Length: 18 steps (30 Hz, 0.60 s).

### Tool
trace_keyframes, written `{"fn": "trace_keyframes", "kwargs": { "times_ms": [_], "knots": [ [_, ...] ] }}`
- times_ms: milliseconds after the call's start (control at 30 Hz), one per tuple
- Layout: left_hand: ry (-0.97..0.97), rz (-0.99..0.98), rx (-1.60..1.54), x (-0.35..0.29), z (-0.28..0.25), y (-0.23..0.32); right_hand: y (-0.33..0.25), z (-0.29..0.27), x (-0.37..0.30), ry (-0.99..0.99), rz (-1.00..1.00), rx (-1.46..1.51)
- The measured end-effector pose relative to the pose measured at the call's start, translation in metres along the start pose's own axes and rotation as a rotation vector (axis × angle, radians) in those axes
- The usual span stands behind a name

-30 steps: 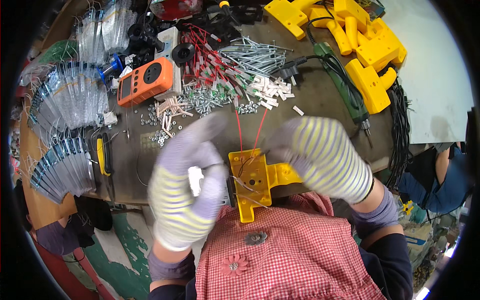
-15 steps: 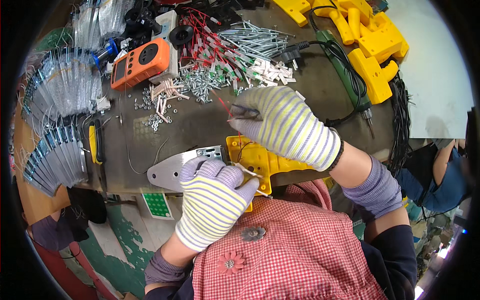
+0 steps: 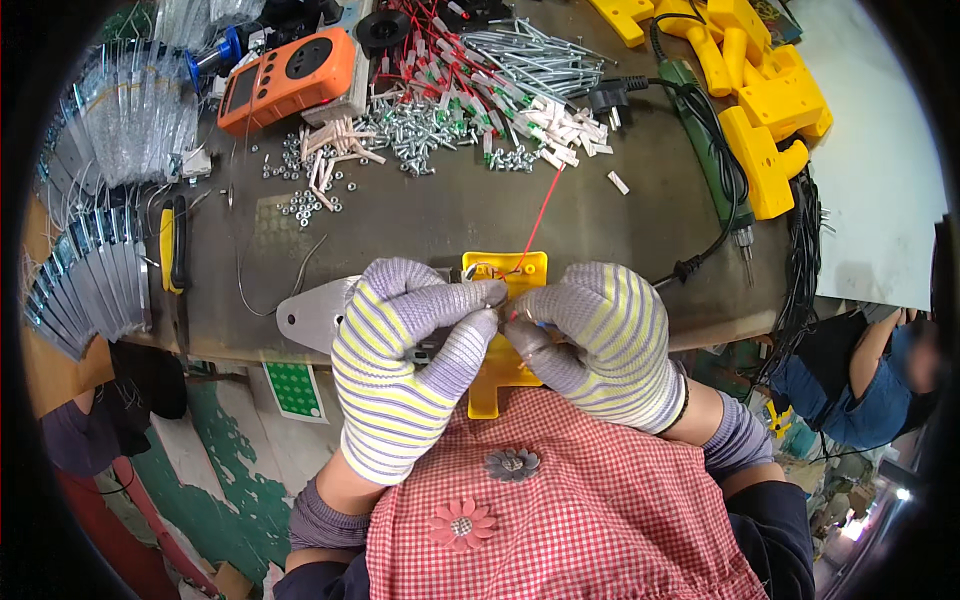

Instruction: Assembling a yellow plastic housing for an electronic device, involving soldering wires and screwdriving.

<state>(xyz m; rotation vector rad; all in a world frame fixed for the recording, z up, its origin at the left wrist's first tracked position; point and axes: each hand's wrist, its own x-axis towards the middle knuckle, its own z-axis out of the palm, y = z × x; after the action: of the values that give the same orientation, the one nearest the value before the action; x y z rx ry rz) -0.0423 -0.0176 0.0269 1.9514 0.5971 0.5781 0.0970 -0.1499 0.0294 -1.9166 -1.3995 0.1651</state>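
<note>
Running away from checked apron (image 3: 560, 490), yellow housing (image 3: 510, 374), narrow end (image 3: 483, 402) nearest

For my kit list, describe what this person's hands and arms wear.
The left hand and right hand wear knit gloves striped white, yellow and purple, greyer at the tips. Beyond them come purple-grey cuffs, then dark sleeves; a black band edges the right glove.

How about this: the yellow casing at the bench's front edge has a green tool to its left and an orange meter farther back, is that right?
Not quite: the head view shows the green tool to the right of that yellow casing. The orange meter is indeed farther back.
</note>
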Motion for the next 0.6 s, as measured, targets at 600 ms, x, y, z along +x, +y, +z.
{"fn": "trace_keyframes", "kwargs": {
  "times_ms": [600],
  "knots": [
    [-0.033, 0.128, 0.083, -0.002, -0.003, 0.0, 0.005, -0.006, -0.005, -0.044, -0.165, -0.114]
  ]
}}
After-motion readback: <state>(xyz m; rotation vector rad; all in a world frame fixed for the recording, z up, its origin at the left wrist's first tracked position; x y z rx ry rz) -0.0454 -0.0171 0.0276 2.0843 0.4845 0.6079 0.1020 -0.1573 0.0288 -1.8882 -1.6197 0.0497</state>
